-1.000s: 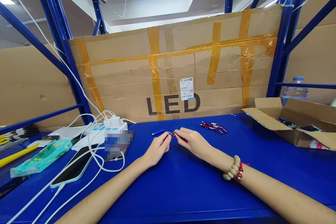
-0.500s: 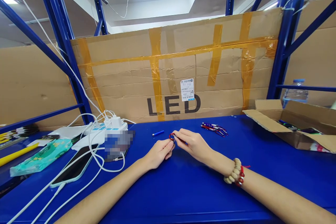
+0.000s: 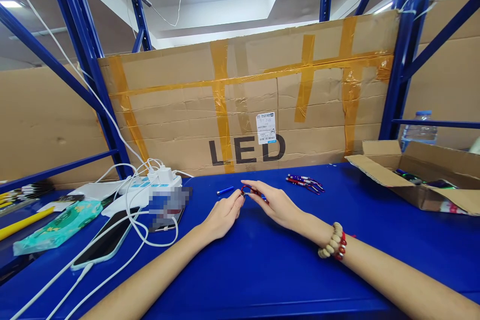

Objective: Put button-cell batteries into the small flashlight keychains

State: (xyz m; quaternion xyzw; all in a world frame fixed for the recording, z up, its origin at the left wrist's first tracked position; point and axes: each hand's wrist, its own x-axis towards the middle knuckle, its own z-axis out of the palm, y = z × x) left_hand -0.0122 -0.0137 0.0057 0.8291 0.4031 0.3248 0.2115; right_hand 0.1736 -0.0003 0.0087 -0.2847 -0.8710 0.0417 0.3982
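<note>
Just above the middle of the blue tabletop, my left hand [image 3: 222,216] is closed in a pinch on one end of a small red curved piece [image 3: 255,190] with a dark or metallic end. My right hand [image 3: 276,205] holds the red piece from the other side, index finger above and thumb below. The fingers hide much of it, so its kind is unclear. Behind my left fingertips lies a short blue tube [image 3: 225,191] with a shiny end. Further right rests a bunch of slim red and blue pen-like pieces [image 3: 304,183] with curved ends.
At the right stands an open cardboard box [image 3: 378,175] with dark items inside. White cables, a power strip [image 3: 165,180], a phone [image 3: 107,240] and a green packet [image 3: 58,227] crowd the left. A large cardboard sheet [image 3: 180,125] closes off the back.
My right fingers have opened wider and show more of the red curved piece. My left hand has shifted slightly left and up. The tube and bunch stay put.
</note>
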